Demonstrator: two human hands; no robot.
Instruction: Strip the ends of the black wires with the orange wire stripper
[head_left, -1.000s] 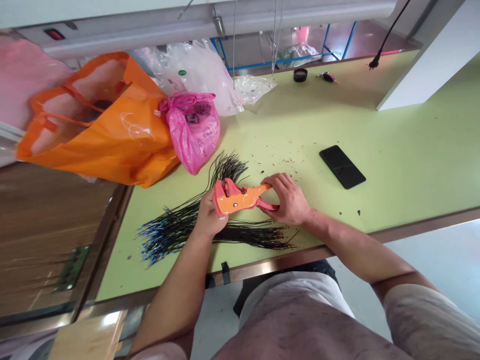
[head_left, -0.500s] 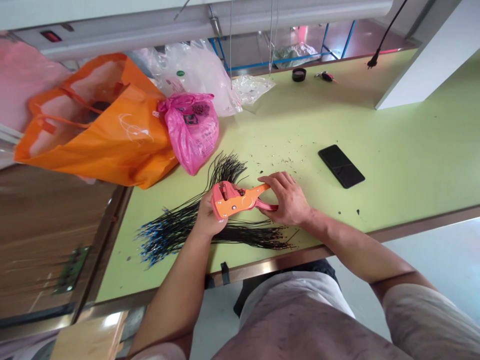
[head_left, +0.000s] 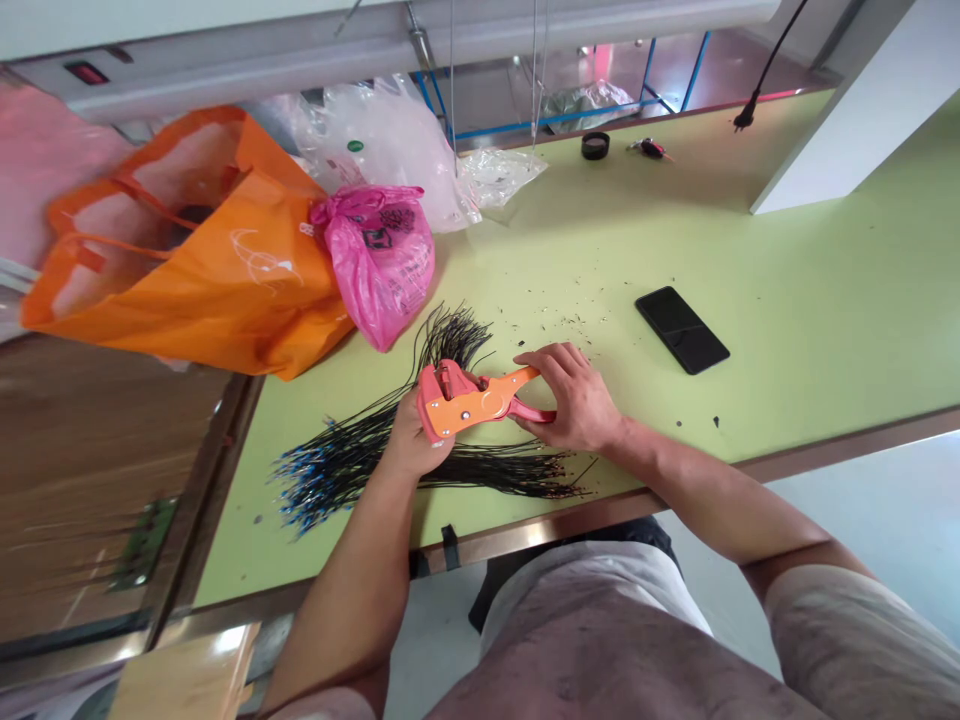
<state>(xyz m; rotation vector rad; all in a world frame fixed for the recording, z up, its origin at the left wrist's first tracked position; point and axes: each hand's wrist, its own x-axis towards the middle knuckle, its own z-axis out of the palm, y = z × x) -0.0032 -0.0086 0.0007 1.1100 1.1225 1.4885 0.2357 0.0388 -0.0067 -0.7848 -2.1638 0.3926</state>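
Note:
An orange and red wire stripper [head_left: 480,402] lies level above the bundles of black wires. My right hand [head_left: 581,400] is closed around its handles. At the tool's head is my left hand [head_left: 416,435], mostly behind the red jaw; its fingers are hidden, so what they hold cannot be made out. Under and beside my left hand spread the black wires [head_left: 495,468], with blue and bare tips at the left and copper-coloured tips at the right. Another part of the wires [head_left: 454,335] fans out behind the tool's head.
On the green table [head_left: 810,300] a black phone [head_left: 682,330] lies right of my right hand, with small clippings between. An orange bag [head_left: 262,290] and a pink bag [head_left: 386,265] stand back left. A black ring [head_left: 595,146] sits near the back edge.
The tool's head and my left hand have shifted very slightly left. My right hand keeps its grip on the handles. The camera view has moved a little.

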